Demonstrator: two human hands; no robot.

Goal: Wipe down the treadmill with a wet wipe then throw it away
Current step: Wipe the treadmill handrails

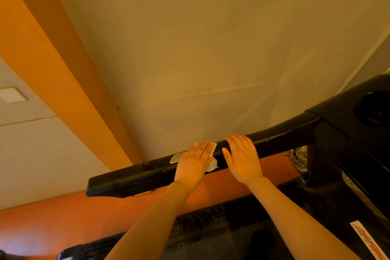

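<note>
We find the wet wipe (212, 160) lying flat on the black treadmill handrail (147, 175), pinned under our left hand (195, 163). Only its white edges show: one strip past the fingertips at the rail's far edge, and a crumpled corner sticking out beside the palm on the near side, toward the right hand. Our left fingers are straight and together, pressing down on the wipe rather than curling round it.

Our right hand (242, 159) rests just beside it on the same rail, fingers laid straight across the top and thumb spread toward the wipe; it holds nothing. Its thumb and the wipe's loose corner are close, and we cannot tell whether they touch.

Just left of the left hand a small pale oval plate (176, 158) is set into the rail.

At upper right the rail joins the treadmill console (337, 112), where a round cup holder (375, 110) is sunk in; it is dark inside, and what it holds, if anything, we cannot make out.

The rail runs down to a blunt free end (92, 188) at lower left, with open rail between it and the left hand. Beyond the rail is a tan wall (211, 48) with an orange band (52, 59); below it are an orange floor (52, 228) and the treadmill's dark side edge (200, 224). Something silvery and crumpled (299, 158) shows behind the upright.
</note>
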